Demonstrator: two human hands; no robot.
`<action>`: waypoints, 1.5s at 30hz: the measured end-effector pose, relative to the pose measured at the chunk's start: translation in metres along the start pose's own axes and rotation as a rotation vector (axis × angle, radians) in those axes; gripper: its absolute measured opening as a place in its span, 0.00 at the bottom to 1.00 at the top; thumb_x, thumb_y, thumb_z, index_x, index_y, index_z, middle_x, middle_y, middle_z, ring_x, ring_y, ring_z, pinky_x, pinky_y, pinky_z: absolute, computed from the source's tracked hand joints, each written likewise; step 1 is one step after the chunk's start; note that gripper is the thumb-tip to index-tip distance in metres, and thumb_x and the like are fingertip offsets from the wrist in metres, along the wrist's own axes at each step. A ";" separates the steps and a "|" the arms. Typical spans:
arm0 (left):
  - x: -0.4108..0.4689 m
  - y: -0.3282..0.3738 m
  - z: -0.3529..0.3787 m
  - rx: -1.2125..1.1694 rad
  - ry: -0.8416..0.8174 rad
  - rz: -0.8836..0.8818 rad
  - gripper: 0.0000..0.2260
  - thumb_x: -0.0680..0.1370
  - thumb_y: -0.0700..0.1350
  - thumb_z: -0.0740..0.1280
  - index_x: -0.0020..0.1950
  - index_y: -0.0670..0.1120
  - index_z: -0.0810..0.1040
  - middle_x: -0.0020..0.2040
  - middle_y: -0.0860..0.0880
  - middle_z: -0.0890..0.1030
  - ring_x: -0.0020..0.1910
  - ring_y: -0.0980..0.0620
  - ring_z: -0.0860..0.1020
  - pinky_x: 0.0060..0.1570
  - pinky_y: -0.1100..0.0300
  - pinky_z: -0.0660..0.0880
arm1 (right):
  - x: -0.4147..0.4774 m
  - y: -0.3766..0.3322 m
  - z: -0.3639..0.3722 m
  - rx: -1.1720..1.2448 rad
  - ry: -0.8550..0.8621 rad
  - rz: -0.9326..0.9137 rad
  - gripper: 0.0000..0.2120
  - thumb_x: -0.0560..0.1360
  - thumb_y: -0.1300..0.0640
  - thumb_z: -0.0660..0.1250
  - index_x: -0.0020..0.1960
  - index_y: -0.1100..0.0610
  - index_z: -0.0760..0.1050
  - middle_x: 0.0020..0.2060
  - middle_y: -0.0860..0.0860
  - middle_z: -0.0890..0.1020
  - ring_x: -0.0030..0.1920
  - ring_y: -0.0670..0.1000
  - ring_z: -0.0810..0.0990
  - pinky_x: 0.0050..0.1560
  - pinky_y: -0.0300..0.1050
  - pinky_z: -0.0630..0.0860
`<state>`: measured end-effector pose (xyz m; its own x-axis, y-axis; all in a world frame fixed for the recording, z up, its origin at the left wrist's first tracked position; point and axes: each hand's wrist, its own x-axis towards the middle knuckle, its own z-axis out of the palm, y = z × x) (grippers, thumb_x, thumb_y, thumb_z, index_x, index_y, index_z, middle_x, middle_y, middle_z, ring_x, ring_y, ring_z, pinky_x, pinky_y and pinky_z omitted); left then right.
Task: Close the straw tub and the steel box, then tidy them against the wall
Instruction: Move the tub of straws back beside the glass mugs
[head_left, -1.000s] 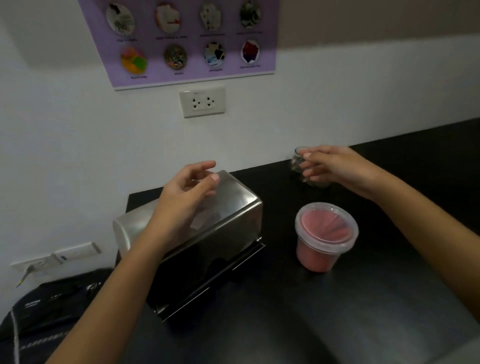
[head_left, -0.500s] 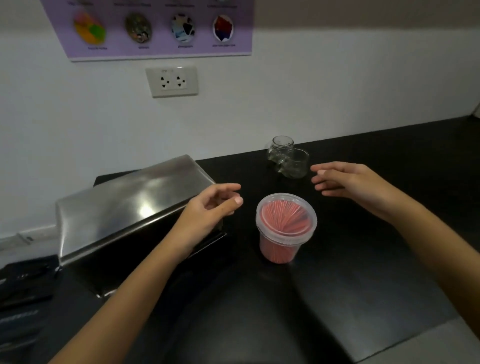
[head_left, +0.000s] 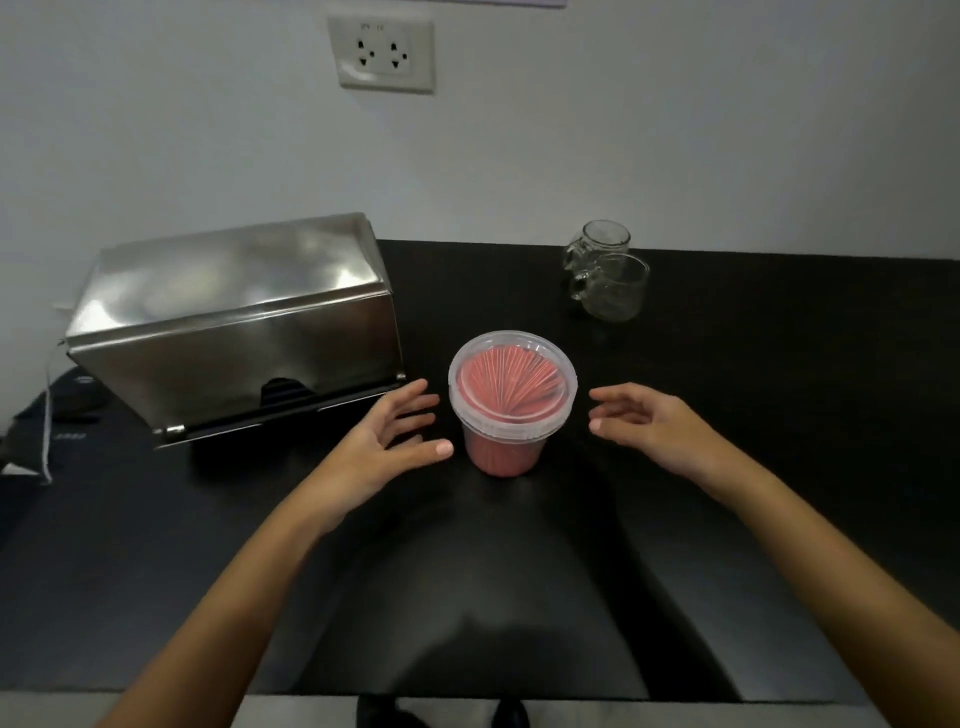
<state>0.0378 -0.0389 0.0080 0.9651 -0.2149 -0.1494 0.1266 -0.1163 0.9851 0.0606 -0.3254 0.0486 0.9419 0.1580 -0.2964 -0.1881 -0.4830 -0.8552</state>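
From the head camera, a clear plastic straw tub (head_left: 512, 402) is standing upright near the middle of a black countertop (head_left: 779, 441), packed with pink straws and wearing its clear lid (head_left: 512, 376) on top. The left hand (head_left: 387, 447) is hovering just beside the tub's left side, fingers spread wide and thumb pointing toward the tub's lower wall, with nothing in its grasp and a narrow gap showing between fingertips and plastic. The right hand (head_left: 649, 423) is hanging a little farther off on the tub's right side, fingers loosely curled and open, also holding nothing. Both bare forearms are reaching in from the bottom edge of the picture.

To the left of the tub, a steel box (head_left: 234, 322) is sitting with its sloped lid down, its rear part lying close to the white wall (head_left: 571, 130), though whether it is touching cannot be told. Its front lower edge is lying near the left hand's fingers, apart from them.

Toward the back right, two small glass jars (head_left: 605, 270) are standing together near the wall, well apart from the tub. A white double power socket (head_left: 382, 52) is showing on the wall above. Dark shoes are peeking out below the counter's near edge.
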 end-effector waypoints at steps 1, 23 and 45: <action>0.000 -0.003 0.002 0.011 -0.006 -0.014 0.34 0.56 0.54 0.76 0.59 0.63 0.68 0.60 0.59 0.75 0.62 0.60 0.74 0.63 0.58 0.70 | 0.001 0.005 0.005 -0.030 -0.024 0.001 0.20 0.70 0.59 0.69 0.61 0.53 0.71 0.52 0.50 0.79 0.50 0.46 0.78 0.48 0.35 0.73; 0.075 0.022 0.021 0.283 -0.127 0.123 0.46 0.65 0.43 0.76 0.72 0.61 0.50 0.68 0.63 0.63 0.61 0.66 0.68 0.55 0.75 0.69 | 0.055 0.029 0.049 0.021 0.017 -0.137 0.43 0.61 0.55 0.77 0.70 0.53 0.60 0.67 0.51 0.69 0.66 0.48 0.69 0.65 0.45 0.68; 0.197 0.035 0.038 0.146 0.262 -0.008 0.33 0.66 0.48 0.76 0.68 0.50 0.68 0.62 0.50 0.76 0.61 0.53 0.73 0.51 0.64 0.70 | 0.182 0.003 0.008 0.126 0.171 -0.143 0.31 0.67 0.62 0.73 0.66 0.58 0.63 0.63 0.58 0.74 0.62 0.55 0.74 0.60 0.45 0.70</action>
<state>0.2243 -0.1220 0.0100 0.9929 0.0421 -0.1114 0.1186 -0.2590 0.9586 0.2289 -0.2910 -0.0117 0.9928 0.0638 -0.1016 -0.0727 -0.3536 -0.9326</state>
